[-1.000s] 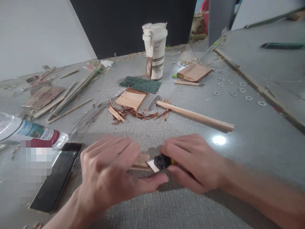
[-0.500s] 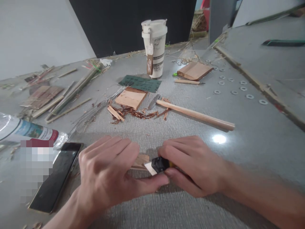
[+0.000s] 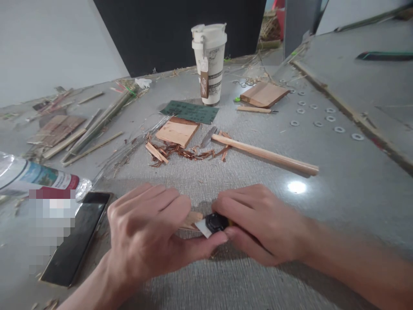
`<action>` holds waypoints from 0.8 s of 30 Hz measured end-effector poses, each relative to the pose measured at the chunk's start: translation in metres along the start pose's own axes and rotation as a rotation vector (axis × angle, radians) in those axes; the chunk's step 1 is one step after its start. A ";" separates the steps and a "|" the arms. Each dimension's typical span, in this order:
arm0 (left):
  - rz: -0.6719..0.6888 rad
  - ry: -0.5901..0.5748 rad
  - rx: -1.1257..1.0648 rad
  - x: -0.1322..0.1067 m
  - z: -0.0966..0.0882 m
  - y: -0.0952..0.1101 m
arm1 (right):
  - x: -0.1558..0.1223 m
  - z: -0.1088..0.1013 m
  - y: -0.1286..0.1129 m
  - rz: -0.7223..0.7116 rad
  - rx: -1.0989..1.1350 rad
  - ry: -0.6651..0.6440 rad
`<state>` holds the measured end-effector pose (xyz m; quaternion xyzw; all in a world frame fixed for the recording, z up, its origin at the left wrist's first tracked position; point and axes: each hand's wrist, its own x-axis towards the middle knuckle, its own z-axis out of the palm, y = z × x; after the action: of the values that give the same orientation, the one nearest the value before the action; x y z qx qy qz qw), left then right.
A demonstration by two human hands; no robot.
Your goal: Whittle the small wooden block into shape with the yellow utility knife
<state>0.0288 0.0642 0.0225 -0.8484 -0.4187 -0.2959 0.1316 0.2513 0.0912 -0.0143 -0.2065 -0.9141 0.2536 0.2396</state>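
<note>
Low on the grey table, my left hand (image 3: 146,234) lies over a small piece of wood (image 3: 192,218), fingers pressed down on it and thumb stretched toward the blade. My right hand (image 3: 258,224) is closed around a black and yellow utility knife (image 3: 217,222), whose short blade (image 3: 203,227) rests against the edge of the wood. Most of the wood piece is hidden under my left fingers.
A dark phone (image 3: 75,239) and a plastic bottle (image 3: 35,177) lie at the left. Farther back are a wooden stick (image 3: 267,155), a wood block (image 3: 177,132) among red shavings, sandpaper (image 3: 190,112), a lidded cup (image 3: 209,62), another wood board (image 3: 263,94) and several washers (image 3: 322,118).
The knife has slid slightly left, closer to my left thumb, and the blade sits further against the wood. The view has tipped down a little.
</note>
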 end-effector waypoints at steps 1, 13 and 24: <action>-0.001 -0.001 -0.001 0.000 0.000 0.000 | 0.000 0.000 0.000 -0.001 -0.005 0.001; 0.015 -0.003 0.029 0.000 -0.002 0.001 | 0.002 -0.003 0.002 -0.047 -0.132 0.049; -0.008 -0.003 0.036 -0.002 0.000 0.001 | 0.003 -0.001 0.002 -0.050 -0.141 0.072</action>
<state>0.0290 0.0624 0.0212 -0.8448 -0.4274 -0.2874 0.1450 0.2503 0.0948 -0.0136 -0.2088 -0.9254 0.1751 0.2633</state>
